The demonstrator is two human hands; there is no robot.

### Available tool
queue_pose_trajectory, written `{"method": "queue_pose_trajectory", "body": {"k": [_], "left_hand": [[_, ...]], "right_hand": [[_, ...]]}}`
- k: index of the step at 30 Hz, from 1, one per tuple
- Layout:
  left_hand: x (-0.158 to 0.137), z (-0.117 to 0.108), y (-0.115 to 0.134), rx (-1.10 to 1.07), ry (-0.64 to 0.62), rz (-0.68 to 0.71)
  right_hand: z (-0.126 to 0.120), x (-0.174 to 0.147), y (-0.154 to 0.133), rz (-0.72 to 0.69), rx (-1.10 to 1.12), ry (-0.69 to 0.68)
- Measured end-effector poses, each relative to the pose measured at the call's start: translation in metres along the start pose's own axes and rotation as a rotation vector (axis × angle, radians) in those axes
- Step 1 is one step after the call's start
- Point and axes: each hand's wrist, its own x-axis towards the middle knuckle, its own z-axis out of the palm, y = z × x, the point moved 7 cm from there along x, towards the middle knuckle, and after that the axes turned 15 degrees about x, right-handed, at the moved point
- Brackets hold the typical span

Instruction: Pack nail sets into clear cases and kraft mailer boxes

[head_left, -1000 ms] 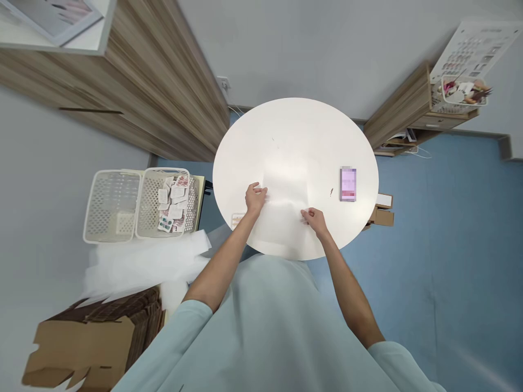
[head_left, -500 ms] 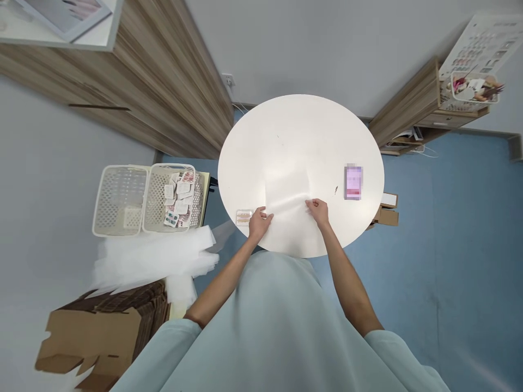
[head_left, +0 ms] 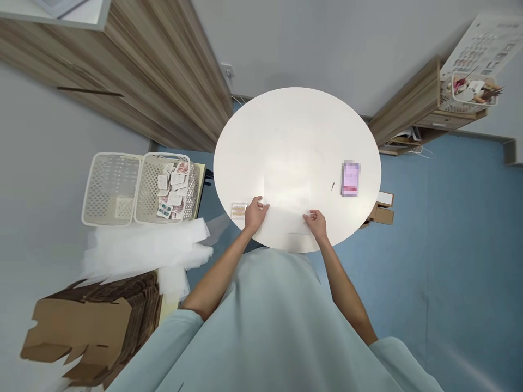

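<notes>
A thin, whitish, see-through sheet [head_left: 286, 212] lies on the white oval table [head_left: 298, 120] in front of me. My left hand [head_left: 255, 215] rests at the sheet's left edge, thumb and forefinger apart. At the right edge, my right hand [head_left: 316, 223] pinches the sheet between thumb and fingertips. Just left of my left hand lies a small clear pack with tan contents [head_left: 238, 210], partly covered by that hand. A phone-like object with a blurred pink-purple face [head_left: 350, 178] is on the right side of the table, near a small dark mark [head_left: 333, 186].
Two white plastic baskets [head_left: 111, 158] stand at left, one holding several small packs [head_left: 175, 188]. Below them are stacked whitish sheets [head_left: 143, 247] and flat brown cardboard boxes [head_left: 81, 326]. Wooden cabinets [head_left: 163, 65] flank the table; small cartons [head_left: 384, 215] sit beyond its right edge.
My right hand has moved down towards me along the sheet's right side. The raised, shiny fold across the sheet has flattened. My left hand stays at the left edge; the view has shifted slightly.
</notes>
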Motion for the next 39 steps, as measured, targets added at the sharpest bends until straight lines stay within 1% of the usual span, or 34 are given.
{"method": "queue_pose_trajectory", "body": {"k": [3,5,7,10,11,13,15,18,21,23,26,29,31,34,36,39], "left_hand": [[-0.001,-0.007,0.002,0.013,-0.002,0.047],[-0.002,-0.017,0.001,0.044,0.006,0.097],[-0.001,-0.031,-0.003,0.088,0.033,0.173],[0.001,-0.060,-0.014,0.166,0.113,0.316],[0.002,-0.068,-0.019,0.198,0.117,0.361],[0.003,-0.077,-0.032,0.250,0.071,0.411],[0.003,-0.080,-0.047,0.280,-0.004,0.409],[-0.001,-0.075,-0.065,0.294,-0.091,0.373],[-0.004,-0.070,-0.073,0.341,-0.100,0.357],[-0.004,-0.069,-0.072,0.395,-0.083,0.364],[-0.007,-0.065,-0.058,0.458,-0.072,0.401],[-0.018,-0.054,-0.026,0.442,-0.063,0.483],[-0.030,-0.038,0.003,0.400,-0.065,0.578],[-0.046,-0.005,0.042,0.374,-0.112,0.710],[-0.050,0.016,0.055,0.394,-0.148,0.735],[-0.049,0.038,0.059,0.455,-0.174,0.725]], "right_hand": [[-0.007,0.000,0.001,-0.002,-0.003,0.009],[-0.010,0.002,-0.001,-0.014,-0.001,-0.002],[-0.013,0.004,-0.004,-0.035,-0.003,-0.015],[-0.019,0.007,-0.006,-0.049,-0.017,-0.009],[-0.021,0.008,-0.007,-0.047,-0.019,-0.005],[-0.024,0.010,-0.007,-0.045,-0.020,0.002],[-0.027,0.010,-0.008,-0.049,-0.029,0.000],[-0.030,0.010,-0.007,-0.049,-0.053,0.003],[-0.032,0.008,-0.004,-0.040,-0.080,0.006],[-0.034,0.006,-0.002,-0.039,-0.092,0.003],[-0.037,0.003,0.001,-0.042,-0.121,0.018],[-0.040,0.001,0.003,-0.046,-0.150,0.033],[-0.043,0.000,0.006,-0.049,-0.156,0.038],[-0.046,-0.002,0.009,-0.055,-0.161,0.051],[-0.047,-0.003,0.011,-0.056,-0.170,0.056],[-0.047,-0.004,0.013,-0.052,-0.187,0.059]]}}
